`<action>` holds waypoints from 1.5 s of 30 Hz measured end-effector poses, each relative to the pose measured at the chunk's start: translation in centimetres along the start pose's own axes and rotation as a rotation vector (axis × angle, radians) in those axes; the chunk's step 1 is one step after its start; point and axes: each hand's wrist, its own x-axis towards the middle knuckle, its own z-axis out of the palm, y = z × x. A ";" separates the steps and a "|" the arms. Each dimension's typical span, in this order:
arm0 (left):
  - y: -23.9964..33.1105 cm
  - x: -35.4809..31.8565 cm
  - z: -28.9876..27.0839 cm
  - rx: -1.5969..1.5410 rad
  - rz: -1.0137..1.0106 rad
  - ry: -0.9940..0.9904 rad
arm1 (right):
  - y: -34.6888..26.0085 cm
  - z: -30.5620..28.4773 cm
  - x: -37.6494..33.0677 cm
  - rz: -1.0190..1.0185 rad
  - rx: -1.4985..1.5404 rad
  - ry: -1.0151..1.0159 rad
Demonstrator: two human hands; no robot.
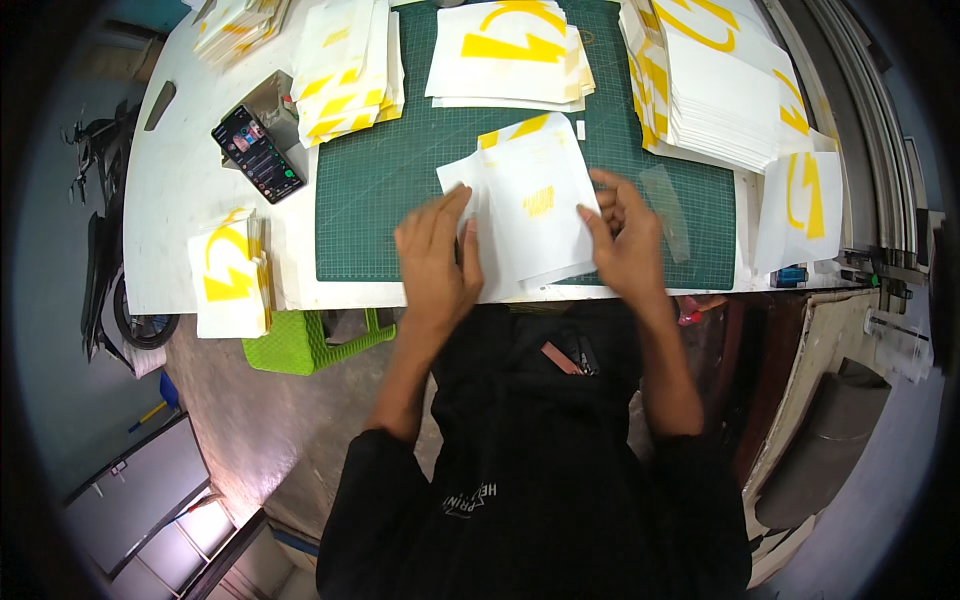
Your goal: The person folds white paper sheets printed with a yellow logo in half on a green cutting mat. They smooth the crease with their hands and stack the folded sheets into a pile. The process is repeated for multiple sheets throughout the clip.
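Note:
A white paper sheet with yellow print (530, 232) lies folded in front of me on the green cutting mat (370, 230), its left flap partly raised. At its left edge, my left hand (438, 255) rests with the fingers stretched out against the flap and the thumb apart. The right edge is pinched in my right hand (630, 235), with the thumb on top and the other fingers bent behind it. A clear plastic ruler-like strip (667, 213) lies just right of that hand.
Stacks of yellow-printed white papers stand along the back, including a tall pile (715, 100) at right and a pile (345, 70) at left. A phone (258, 153) leans on a grey block. One small stack (228, 280) overhangs the near-left edge, above a green stool (290, 345).

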 end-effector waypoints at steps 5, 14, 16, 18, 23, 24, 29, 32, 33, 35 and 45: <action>-0.1 3.3 -3.4 -0.002 0.299 -0.324 | -1.8 -3.4 7.1 -0.296 -0.325 -0.165; -1.0 1.7 0.0 0.129 0.314 -0.258 | -1.6 0.0 0.1 -0.662 -0.509 -0.197; -1.2 1.5 0.0 0.144 0.306 -0.262 | -0.8 0.1 -0.2 -0.644 -0.503 -0.181; -2.3 1.6 -0.3 0.142 0.281 -0.313 | 0.0 0.2 -0.7 -0.638 -0.504 -0.183; -3.6 1.2 -0.8 0.114 0.522 -0.247 | 1.0 0.6 -1.9 -0.775 -0.539 -0.148; -3.9 0.9 -0.6 0.111 0.579 -0.216 | 0.9 0.8 -2.4 -0.791 -0.535 -0.129; -3.7 -1.4 -0.3 0.109 0.568 -0.192 | 1.7 1.1 -4.5 -0.803 -0.607 -0.112; -3.4 -2.2 -0.3 0.121 0.536 -0.218 | 1.9 1.2 -5.3 -0.757 -0.607 -0.124; -3.2 -2.5 -0.3 0.119 0.518 -0.228 | 1.9 1.2 -5.4 -0.747 -0.617 -0.131; -3.3 -3.0 -0.2 0.142 0.506 -0.250 | 1.9 1.3 -5.4 -0.731 -0.639 -0.142; -3.4 -3.9 0.0 0.119 0.440 -0.319 | 2.6 1.4 -6.0 -0.707 -0.680 -0.152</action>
